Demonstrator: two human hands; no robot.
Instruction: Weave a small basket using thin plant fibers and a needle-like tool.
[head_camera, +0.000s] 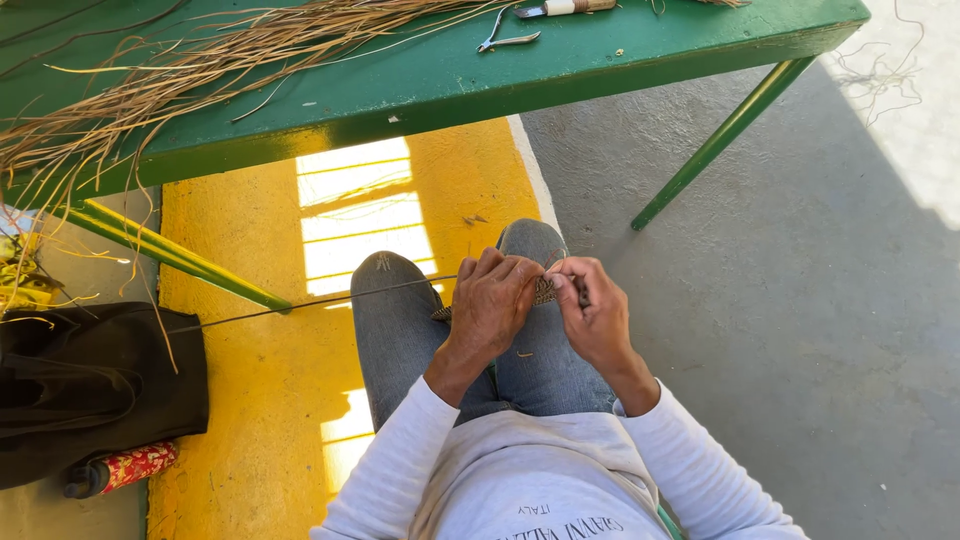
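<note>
You sat with your knees (455, 300) up at the middle of the view, white sleeves (400, 460) coming in from six o'clock. Your left hand (492, 305) lay over the left end of a small woven piece (544, 291), fingers curled and pressed together over it. Your right hand (592, 310) met it from three o'clock, thumb and forefinger pinching the right end of the piece; the other fingers were folded in, and something dark showed between them, too small to tell what. The piece sat between both hands, just above your knees. From under the left hand a long thin strand (300, 305) ran out toward nine o'clock, crossing the yellow floor (260, 400).

At eight o'clock a black bag (90, 385) lay on the floor, with a red patterned bottle (130, 467) just beside it at its lower edge. Grey concrete (800, 330) filled the three o'clock side.

Farther off, at twelve o'clock, stood a green table (420, 85). A bundle of dry fibres (180, 75) sprawled over its left part and hung off the edge at ten o'clock. Near one o'clock on the top lay metal snips (505, 38) and, just beyond, a knife (565, 8).
</note>
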